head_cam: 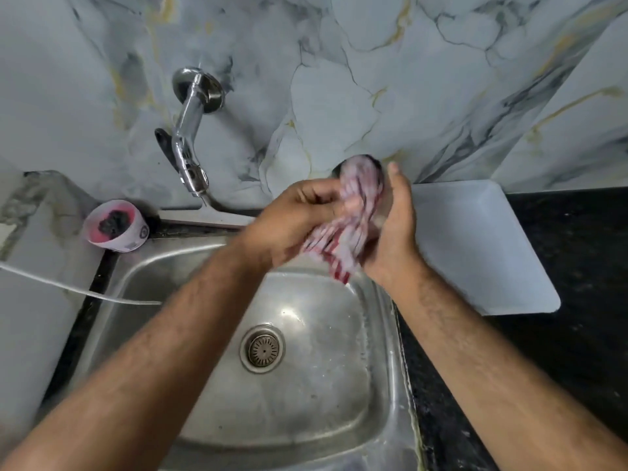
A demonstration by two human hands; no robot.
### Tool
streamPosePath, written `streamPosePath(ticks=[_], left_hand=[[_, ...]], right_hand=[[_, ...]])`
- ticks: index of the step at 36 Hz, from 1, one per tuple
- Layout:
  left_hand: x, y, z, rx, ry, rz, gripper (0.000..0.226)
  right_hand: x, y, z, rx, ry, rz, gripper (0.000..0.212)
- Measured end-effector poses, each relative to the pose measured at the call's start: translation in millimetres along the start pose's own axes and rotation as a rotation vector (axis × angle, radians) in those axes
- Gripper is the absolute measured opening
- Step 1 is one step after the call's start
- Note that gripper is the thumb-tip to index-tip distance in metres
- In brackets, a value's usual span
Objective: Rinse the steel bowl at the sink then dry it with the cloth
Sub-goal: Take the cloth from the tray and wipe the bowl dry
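My right hand cradles the steel bowl from the right, above the sink's back right corner. Only a sliver of the bowl's rim and side shows, because a red and white checked cloth is stuffed into it and drapes down below. My left hand grips the cloth and presses it against the bowl. Both the cloth and my left hand are blurred. No water runs from the chrome tap.
The steel sink with its drain lies below my arms. A white tray sits on the black counter to the right. A tilted pink cup with a dark scrubber rests at the sink's back left.
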State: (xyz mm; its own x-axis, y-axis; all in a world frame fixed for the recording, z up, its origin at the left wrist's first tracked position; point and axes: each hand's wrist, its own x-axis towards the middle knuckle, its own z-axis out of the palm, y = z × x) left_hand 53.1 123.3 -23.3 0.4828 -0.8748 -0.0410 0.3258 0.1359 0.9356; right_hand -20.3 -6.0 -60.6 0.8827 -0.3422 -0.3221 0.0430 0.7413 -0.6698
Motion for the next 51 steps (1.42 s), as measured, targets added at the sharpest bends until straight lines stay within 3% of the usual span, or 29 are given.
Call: streamPosePath(ticks=[2, 5, 7, 10, 13, 15, 17, 19, 21, 24, 26, 29, 33, 35, 38, 39, 42, 44, 46, 49, 51], left_hand=[[1.6, -16.1, 11.6, -0.084, 0.251, 0.213, 0.018], [-0.6, -27.3, 13.2, 0.412, 0.581, 0.452, 0.01], [-4.5, -30.6, 14.0, 0.763, 0.638, 0.484, 0.006], [-2.3, -32.4, 18.1, 0.86, 0.701, 0.444, 0.019], [1.4, -24.8, 7.1, 0.593, 0.68, 0.331, 0.022], [-1.4, -13.6, -7.5, 0.331, 0.513, 0.219, 0.023], [-6.5, -2.9, -17.6, 0.114, 0.408, 0.163, 0.031], [-6.9, 2.4, -20.1, -0.04, 0.463, 0.136, 0.032], [-4.5, 2.9, -10.6, 0.118, 0.61, 0.174, 0.033], [-11.5, -6.0, 23.1, 0.703, 0.832, 0.441, 0.026], [-17.7, -14.9, 50.6, 0.939, 0.764, 0.615, 0.013], [-22.3, -21.5, 54.5, 1.091, 0.732, 0.669, 0.015], [-23.7, -19.4, 25.3, 1.011, 0.977, 0.385, 0.008], [-27.0, -25.4, 39.6, 0.972, 0.893, 0.451, 0.008], [-24.5, -33.7, 62.6, 1.034, 0.678, 0.601, 0.028], [-19.9, -30.9, 59.2, 1.053, 0.695, 0.598, 0.028], [-3.4, -9.5, 30.4, 0.983, 0.936, 0.283, 0.015], [-1.1, -7.7, 12.8, 0.795, 0.947, 0.068, 0.019], [-9.9, -12.4, 21.1, 0.665, 0.91, 0.145, 0.018], [-17.5, -22.7, 40.1, 0.731, 0.84, 0.418, 0.016], [-12.2, -22.3, 40.5, 0.741, 0.907, 0.357, 0.02]], right_hand=[[2.0, -7.0, 5.2, 0.149, 0.097, 0.005, 0.08], [0.4, -10.0, 10.1, 0.228, 0.169, 0.014, 0.074], [-5.3, -3.7, 12.4, 0.227, 0.17, 0.029, 0.079], [-12.9, 10.7, 12.0, 0.175, 0.154, 0.087, 0.081], [-22.7, 24.2, 7.8, 0.015, 0.172, 0.089, 0.075], [-25.7, 26.4, -4.6, -0.222, 0.22, -0.133, 0.06], [-27.1, 20.5, -20.4, -0.484, 0.163, -0.379, 0.033], [-24.7, 16.6, -27.4, -0.573, 0.087, -0.471, 0.043], [-22.5, 14.7, -15.3, -0.673, 0.117, -0.577, 0.049], [-22.4, 18.9, 13.2, -0.744, 0.212, -0.623, 0.04], [-21.5, 21.2, 21.8, -0.654, 0.239, -0.575, 0.032], [-19.1, 17.8, 23.6, -0.452, 0.319, -0.484, 0.042], [-14.1, 5.6, 13.3, -0.511, 0.404, -0.478, 0.055], [-12.6, 3.3, 12.9, -0.539, 0.396, -0.463, 0.052], [-12.8, 10.6, 20.1, -0.423, 0.323, -0.286, 0.034], [-15.2, 12.6, 20.0, -0.413, 0.322, -0.261, 0.03], [-23.3, 6.4, 12.7, -0.468, 0.363, -0.322, 0.042], [-23.1, -3.7, 6.3, -0.422, 0.369, -0.361, 0.049], [-21.0, -13.0, 0.9, -0.322, 0.372, -0.356, 0.044], [-18.1, -12.5, -1.6, -0.127, 0.366, -0.255, 0.035], [-23.0, -3.4, -2.4, -0.022, 0.322, -0.14, 0.05]])
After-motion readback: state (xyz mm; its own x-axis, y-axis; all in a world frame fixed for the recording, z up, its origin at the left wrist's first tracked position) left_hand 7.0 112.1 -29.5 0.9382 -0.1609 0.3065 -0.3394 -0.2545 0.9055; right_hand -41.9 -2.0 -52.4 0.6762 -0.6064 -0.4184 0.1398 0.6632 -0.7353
